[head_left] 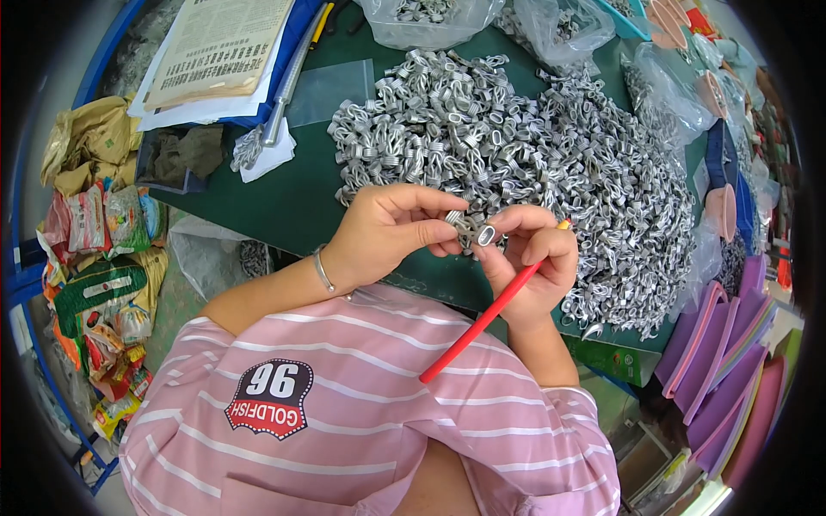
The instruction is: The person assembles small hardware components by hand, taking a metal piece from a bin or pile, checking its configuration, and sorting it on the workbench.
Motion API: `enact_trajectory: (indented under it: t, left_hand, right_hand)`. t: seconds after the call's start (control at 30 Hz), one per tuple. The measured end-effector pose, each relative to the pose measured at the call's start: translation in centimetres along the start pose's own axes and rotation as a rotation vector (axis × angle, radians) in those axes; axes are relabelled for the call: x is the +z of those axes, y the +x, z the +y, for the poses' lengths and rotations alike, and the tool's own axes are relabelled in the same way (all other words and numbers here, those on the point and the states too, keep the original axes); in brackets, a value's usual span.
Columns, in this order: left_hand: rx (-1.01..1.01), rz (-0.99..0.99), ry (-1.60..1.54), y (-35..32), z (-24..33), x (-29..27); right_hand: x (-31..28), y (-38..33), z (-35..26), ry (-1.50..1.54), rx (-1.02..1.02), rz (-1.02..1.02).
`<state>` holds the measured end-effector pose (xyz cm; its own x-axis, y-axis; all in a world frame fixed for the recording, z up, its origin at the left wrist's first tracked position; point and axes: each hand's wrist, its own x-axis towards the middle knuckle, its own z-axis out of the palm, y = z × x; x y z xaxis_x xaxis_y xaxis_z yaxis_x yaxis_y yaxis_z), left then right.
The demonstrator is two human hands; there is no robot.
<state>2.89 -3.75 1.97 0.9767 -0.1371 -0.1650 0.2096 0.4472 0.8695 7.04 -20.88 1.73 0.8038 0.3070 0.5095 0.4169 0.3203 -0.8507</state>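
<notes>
Over the near edge of the green table (249,193), a small silver metal link piece (486,236) with an oval ring end sits between my two hands. My left hand (400,232) pinches one end of it with thumb and fingertips. The oval end is gripped by the thumb and index finger of my right hand (538,258). That same hand also keeps a slim red stick (486,320) tucked in its fingers, slanting down toward my chest, with a yellow tip above the knuckles. Just beyond both hands spreads a large heap of similar silver link pieces (447,129).
Clear plastic bags (430,30) of silver pieces stand along the far side. Papers (215,60), a metal rod tool (292,82) and a dark box (176,159) lie at far left. Colourful packets (103,284) fill the left side; purple foam sheets (714,361) stand at right.
</notes>
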Motion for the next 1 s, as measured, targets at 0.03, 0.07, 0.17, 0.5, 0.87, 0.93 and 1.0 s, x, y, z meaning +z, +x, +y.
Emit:
enact_trajectory:
  t: [0.03,0.07,0.17,0.5,0.87,0.93,1.0]
  left_hand:
    - [0.0,0.0,-0.001,0.0,0.2,0.1]
    - [-0.04,0.008,-0.026,0.0,0.5,0.2]
    - [-0.124,0.014,-0.227,-0.1,0.2,-0.1]
    - [-0.156,0.136,-0.31,-0.3,0.4,-0.2]
    - [-0.086,0.138,-0.01,-0.1,0.8,0.0]
    - [-0.076,0.13,0.028,0.0,0.8,-0.1]
    - [0.399,0.079,0.459,0.1,0.4,-0.1]
  right_hand:
    - [0.0,-0.1,-0.1,-0.051,-0.019,-0.033]
    - [0.2,0.0,0.0,-0.082,-0.053,-0.021]
    - [0.3,0.6,-0.5,-0.171,-0.096,-0.173]
    - [-0.5,3.2,2.5,-1.275,-0.179,-0.25]
    - [-0.3,1.8,0.7,-0.182,0.216,-0.109]
    - [-0.4,1.4,0.8,-0.007,0.299,-0.137]
    - [0.0,0.8,0.8,0.33,0.447,-0.029]
